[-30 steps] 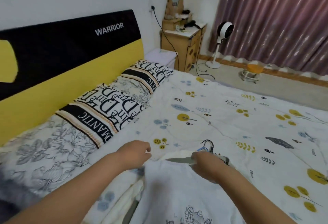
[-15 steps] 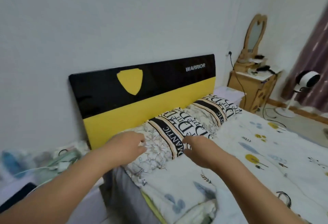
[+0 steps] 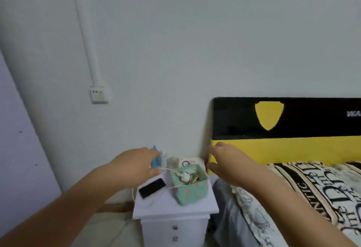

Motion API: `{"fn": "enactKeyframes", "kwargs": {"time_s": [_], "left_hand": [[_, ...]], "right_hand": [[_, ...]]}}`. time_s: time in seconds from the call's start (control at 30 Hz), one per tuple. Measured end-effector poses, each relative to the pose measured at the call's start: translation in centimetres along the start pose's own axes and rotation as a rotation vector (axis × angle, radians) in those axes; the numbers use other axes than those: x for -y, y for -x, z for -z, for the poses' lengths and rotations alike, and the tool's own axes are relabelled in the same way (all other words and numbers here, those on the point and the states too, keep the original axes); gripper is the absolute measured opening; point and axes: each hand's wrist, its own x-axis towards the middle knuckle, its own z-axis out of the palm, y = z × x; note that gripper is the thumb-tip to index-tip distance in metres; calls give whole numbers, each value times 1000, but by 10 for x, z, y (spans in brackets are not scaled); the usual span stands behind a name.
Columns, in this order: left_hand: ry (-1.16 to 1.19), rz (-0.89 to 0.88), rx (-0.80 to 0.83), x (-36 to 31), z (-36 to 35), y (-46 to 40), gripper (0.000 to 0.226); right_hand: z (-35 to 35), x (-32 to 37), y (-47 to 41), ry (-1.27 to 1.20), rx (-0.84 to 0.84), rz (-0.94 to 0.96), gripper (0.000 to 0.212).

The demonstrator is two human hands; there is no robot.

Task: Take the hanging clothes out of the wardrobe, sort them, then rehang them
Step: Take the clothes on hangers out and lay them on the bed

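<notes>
Head view: the white nightstand stands as the landmark, low in the middle, against a plain pale wall. On its top lie a black phone toward the left edge and a green fabric box toward the right, stuffed with white cables — one white cord loops off the left edge. Behind the box, against the wall, sit a small white packet and a blue item, too blurred to name.

Above and left of the nightstand a white conduit runs down the wall to a switch plate. Right of the nightstand is the bed — a black and yellow headboard with a yellow shield mark, and a lettered pillow below it.

The left hand hangs over the nightstand's back left part, fingers loosely extended, its grip holding nothing. The right hand hangs just right of the nightstand before the headboard's edge, fingers spread and relaxed, also empty.

No clothes, hangers or wardrobe show here; where they lie cannot be told.
</notes>
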Motion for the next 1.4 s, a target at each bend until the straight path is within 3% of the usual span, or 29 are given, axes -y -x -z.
{"fn": "enactKeyframes", "kwargs": {"time_s": [0.4, 0.73, 1.07, 1.4], "left_hand": [[103, 556, -39, 177, 7, 78, 55], [202, 1008, -140, 258, -3, 186, 52], [198, 1203, -287, 350, 7, 317, 53], [156, 1330, -483, 450, 31, 420, 44]], "right_hand": [[-3, 201, -138, 69, 38, 633, 47], [-20, 365, -157, -6, 123, 1117, 57], [-33, 547, -124, -57, 130, 1339, 57], [-15, 702, -74, -282, 117, 1485, 62]]}}
